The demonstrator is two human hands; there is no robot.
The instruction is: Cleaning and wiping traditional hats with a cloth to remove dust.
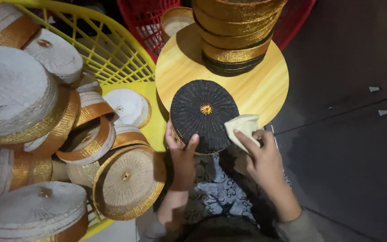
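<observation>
Head view looks straight down on a round, pale wooden tabletop [256,89], which we take as our landmark. At its near edge we hold a round black woven cap with a small gold centre [204,114], tilted so its flat top faces the camera. Our left hand [182,154] grasps the cap from below, thumb laid on the top face near its lower rim and the other fingers [170,134] curled around the left side. Our right hand [258,154] sits at the near right edge of the tabletop, its fingers pinched on a small folded cream cloth [242,127] that touches the cap's right rim. Neither hand is loose; both are closed on what they carry.

On the far side of the tabletop stands 1 stack of round caps with gold and black woven bands [236,33]. Beyond the tabletop we see a red plastic lattice basket [146,20] with 1 gold-rimmed cap [175,20] lying in it. Left of the tabletop a yellow plastic lattice basket [113,49] holds a heap of white round woven caps with gold bands [45,130]; one pale straw-coloured cap with a gold rim [128,179] lies nearest our left hand. Right of the tabletop spreads a dark floor [350,148]. Below the cap, patterned blue-and-white fabric [220,190] covers our lap.
</observation>
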